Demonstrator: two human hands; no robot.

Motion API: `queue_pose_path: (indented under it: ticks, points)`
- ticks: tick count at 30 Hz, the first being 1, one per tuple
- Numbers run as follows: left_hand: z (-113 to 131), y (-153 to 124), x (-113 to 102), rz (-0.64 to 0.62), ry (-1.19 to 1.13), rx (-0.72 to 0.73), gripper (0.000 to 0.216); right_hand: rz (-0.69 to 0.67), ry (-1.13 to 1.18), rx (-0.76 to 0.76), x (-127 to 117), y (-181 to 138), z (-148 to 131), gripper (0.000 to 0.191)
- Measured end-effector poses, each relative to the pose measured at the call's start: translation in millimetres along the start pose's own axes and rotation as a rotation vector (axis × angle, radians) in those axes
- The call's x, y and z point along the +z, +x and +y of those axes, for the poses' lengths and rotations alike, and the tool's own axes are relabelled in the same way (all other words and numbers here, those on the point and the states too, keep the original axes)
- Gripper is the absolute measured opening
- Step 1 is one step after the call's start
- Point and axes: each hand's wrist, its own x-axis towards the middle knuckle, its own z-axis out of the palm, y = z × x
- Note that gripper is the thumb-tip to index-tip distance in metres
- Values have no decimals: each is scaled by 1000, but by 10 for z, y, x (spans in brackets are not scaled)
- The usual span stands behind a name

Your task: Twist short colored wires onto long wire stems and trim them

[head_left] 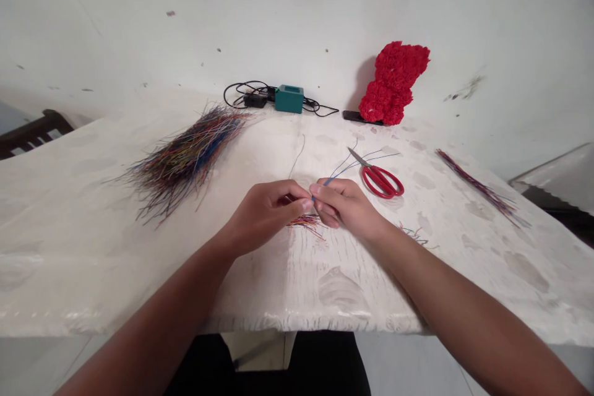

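The thin blue wires (pixel 346 168) sit at the middle of the surface (pixel 93 247), held just above it where the two hands meet. The right hand (pixel 346 207) has its fingers closed on them, and their free ends fan out up and to the right, towards the red scissors (pixel 381 179). The left hand (pixel 264 213) comes in from the other side, thumb and forefinger pinched narrow against the near end of the same wires, its fingertips touching those of the right hand.

Directly under the hands lies a small tuft of coloured wires (pixel 307 221), partly hidden by the fingers. A single loose wire (pixel 297 161) curves away behind the hands. The scissors lie flat, blades shut, just beyond the right hand. To the left, well apart, spreads a large heap of many-coloured wires (pixel 185 158); far right lies a slim bundle (pixel 477 187). Against the wall stand a green box (pixel 289 99) with a black cable (pixel 245 94) and a red ruffled ornament (pixel 394 81).
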Motion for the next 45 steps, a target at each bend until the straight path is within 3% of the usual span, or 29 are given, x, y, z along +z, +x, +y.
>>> queue_pose_path:
  ticks: [13,20,27,30,37,45]
  points:
    - [-10,-1,-9,15,17,63,13,-24,-15,5,7,-8,-39,43]
    - [27,-5,45,84,110,40,7,40,-162,-31,-13,10,27,43]
    - [-111,16,108,176,307,235,11,107,-314,-12,37,9,39,42]
    - [-118,23,110,188,340,251,14,137,-398,-28,62,1,31,41]
    - [-2,10,53,89,169,66,18,148,-492,-100,77,-22,3,44]
    - [-33,17,17,-14,39,71,22,149,-538,-145,64,-33,0,43]
